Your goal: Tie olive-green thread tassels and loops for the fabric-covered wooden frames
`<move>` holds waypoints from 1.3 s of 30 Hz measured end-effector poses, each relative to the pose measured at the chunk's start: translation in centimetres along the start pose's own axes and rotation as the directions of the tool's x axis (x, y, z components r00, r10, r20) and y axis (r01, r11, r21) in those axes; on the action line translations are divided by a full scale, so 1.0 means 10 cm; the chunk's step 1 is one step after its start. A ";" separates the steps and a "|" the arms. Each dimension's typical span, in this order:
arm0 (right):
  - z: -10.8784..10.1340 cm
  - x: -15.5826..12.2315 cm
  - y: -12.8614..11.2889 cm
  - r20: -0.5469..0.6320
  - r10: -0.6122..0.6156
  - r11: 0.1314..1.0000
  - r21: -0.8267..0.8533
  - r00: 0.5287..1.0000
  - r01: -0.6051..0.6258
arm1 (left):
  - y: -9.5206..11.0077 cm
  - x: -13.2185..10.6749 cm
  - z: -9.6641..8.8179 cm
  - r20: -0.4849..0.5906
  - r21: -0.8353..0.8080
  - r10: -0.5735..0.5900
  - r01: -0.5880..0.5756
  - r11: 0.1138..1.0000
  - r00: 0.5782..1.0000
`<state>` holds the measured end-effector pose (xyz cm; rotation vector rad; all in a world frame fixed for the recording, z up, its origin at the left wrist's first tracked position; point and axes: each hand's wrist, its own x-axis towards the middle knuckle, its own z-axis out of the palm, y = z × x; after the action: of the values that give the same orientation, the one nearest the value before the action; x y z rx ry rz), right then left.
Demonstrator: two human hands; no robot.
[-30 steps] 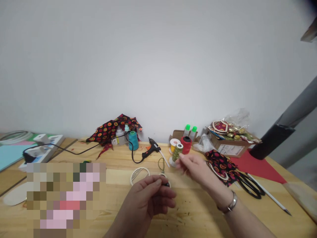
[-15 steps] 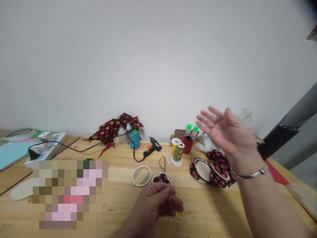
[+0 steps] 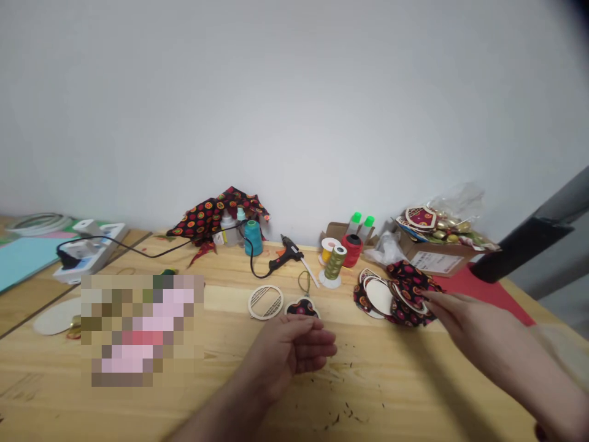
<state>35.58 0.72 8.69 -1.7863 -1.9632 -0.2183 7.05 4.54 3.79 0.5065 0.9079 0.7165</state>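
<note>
My left hand (image 3: 297,348) hovers over the middle of the wooden table, palm turned sideways and fingers loosely curved. Nothing shows in it. Just beyond its fingers lies a wooden-framed ornament (image 3: 302,307) with dark patterned fabric and a cord loop, partly covered by the hand. Beside that is a round wooden lattice piece (image 3: 265,302). On the right, my right hand (image 3: 455,316) reaches over the edge of dark patterned fabric (image 3: 407,279), fingers stretched out; whether they touch it I cannot tell. Pale oval wooden pieces (image 3: 380,297) rest against this fabric.
A glue gun (image 3: 289,253) with its cord lies at the back, near a teal thread cone (image 3: 253,238), green thread spool (image 3: 335,263) and red cone (image 3: 352,248). A cardboard box (image 3: 435,258) holds ornaments. At left are a power strip (image 3: 92,255) and a blurred-out patch.
My right hand has come down from its raised, open-palmed position to the patterned fabric. The fingers of my left hand have loosened. The view has shifted, revealing the box at right.
</note>
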 end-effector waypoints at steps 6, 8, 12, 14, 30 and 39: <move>0.42 0.14 -0.88 0.201 -0.209 0.725 0.688 0.957 0.014 | -0.09 -0.02 0.10 0.067 0.126 -0.051 0.042 0.991 0.996; 0.55 0.19 -1.02 0.335 -0.310 0.625 0.777 0.890 -0.075 | -0.09 -0.04 0.09 0.092 0.196 -0.025 0.006 0.981 0.995; 0.73 0.25 -1.02 0.487 -0.352 0.558 0.795 0.800 -0.238 | -0.05 -0.07 -0.01 0.061 0.257 0.005 -0.020 0.966 0.998; 0.78 0.32 -0.95 0.476 -0.281 0.545 0.794 0.834 -0.269 | 0.00 -0.05 -0.04 0.035 0.230 -0.009 0.001 0.973 0.999; 1.04 0.57 -0.81 0.519 0.001 0.224 0.833 0.855 -0.506 | 0.22 0.54 -0.07 0.153 0.092 0.048 -0.063 0.994 0.987; 1.09 0.51 -0.83 0.598 -0.022 -0.102 0.796 0.801 -0.597 | 0.07 0.51 -0.04 0.174 0.075 0.028 -0.041 0.996 0.984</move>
<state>24.75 8.77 2.99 -1.0410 -1.0127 1.5968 8.57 8.85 1.35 0.6454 0.7687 0.6592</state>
